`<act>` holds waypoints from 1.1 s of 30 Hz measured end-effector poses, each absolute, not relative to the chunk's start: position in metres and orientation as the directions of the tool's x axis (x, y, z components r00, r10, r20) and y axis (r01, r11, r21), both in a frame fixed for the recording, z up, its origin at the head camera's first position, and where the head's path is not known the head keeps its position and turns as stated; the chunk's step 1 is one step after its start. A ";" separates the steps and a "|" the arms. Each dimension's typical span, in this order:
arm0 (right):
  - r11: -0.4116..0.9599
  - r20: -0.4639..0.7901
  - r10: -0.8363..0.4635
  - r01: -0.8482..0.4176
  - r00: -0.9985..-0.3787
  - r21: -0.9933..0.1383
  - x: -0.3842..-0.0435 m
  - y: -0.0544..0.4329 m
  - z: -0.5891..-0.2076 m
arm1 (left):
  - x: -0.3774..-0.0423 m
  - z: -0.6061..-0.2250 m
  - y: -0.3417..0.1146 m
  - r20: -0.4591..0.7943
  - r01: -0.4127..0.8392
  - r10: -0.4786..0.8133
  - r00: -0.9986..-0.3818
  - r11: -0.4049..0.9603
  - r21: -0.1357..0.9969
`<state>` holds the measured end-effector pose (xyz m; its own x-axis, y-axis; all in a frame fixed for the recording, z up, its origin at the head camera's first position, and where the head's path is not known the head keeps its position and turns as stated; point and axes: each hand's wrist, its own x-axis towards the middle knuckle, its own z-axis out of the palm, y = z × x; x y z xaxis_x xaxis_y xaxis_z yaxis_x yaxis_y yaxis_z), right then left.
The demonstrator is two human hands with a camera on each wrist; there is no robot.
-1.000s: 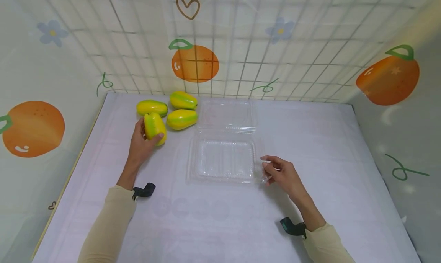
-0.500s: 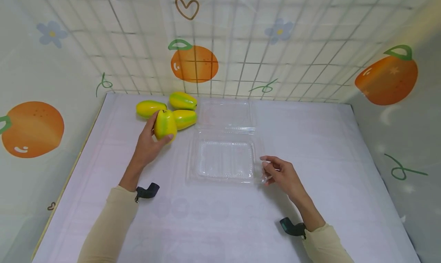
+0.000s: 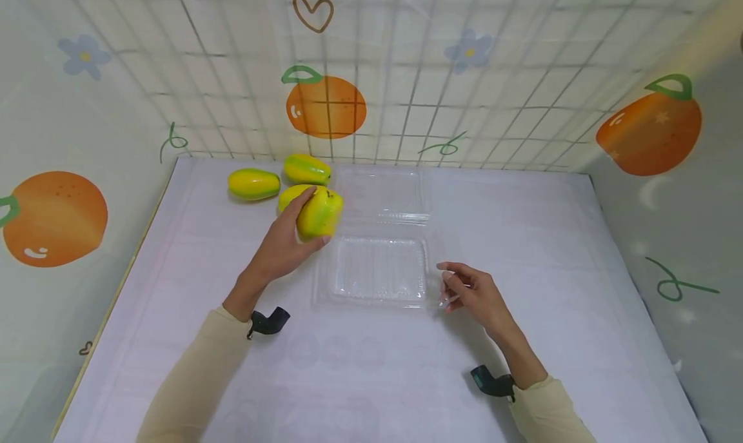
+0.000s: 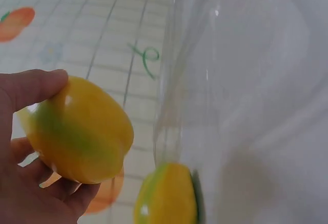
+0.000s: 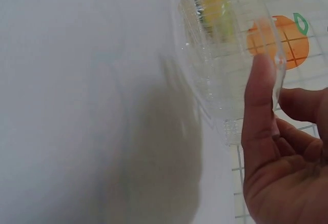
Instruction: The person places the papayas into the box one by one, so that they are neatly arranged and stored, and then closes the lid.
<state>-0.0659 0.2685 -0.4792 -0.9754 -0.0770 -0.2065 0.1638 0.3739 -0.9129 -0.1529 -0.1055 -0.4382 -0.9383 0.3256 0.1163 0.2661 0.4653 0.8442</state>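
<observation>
L hand grips a yellow-green fruit, R hand pinches the clear box!
Held fruit's approx 10 o'clock of the box's tray half, R hand on the rim approx 4 o'clock, lid laid out at 12; 3 more fruits sit on the worktop, approx 9 to 11 o'clock from the gripped one.
</observation>
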 end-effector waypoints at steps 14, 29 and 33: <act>0.377 -0.220 -0.071 0.177 -0.973 -0.909 -0.066 0.269 -0.481 | -0.167 -0.437 -0.045 0.134 0.444 0.552 -0.823 0.478 0.758; 0.376 -0.229 -0.076 0.185 -0.970 -0.908 -0.065 0.270 -0.477 | -0.185 -0.427 0.005 0.007 0.551 0.687 -0.726 0.577 0.603; 0.370 -0.240 -0.077 0.195 -0.968 -0.908 -0.064 0.270 -0.477 | -0.186 -0.429 0.015 -0.029 0.562 0.691 -0.722 0.611 0.557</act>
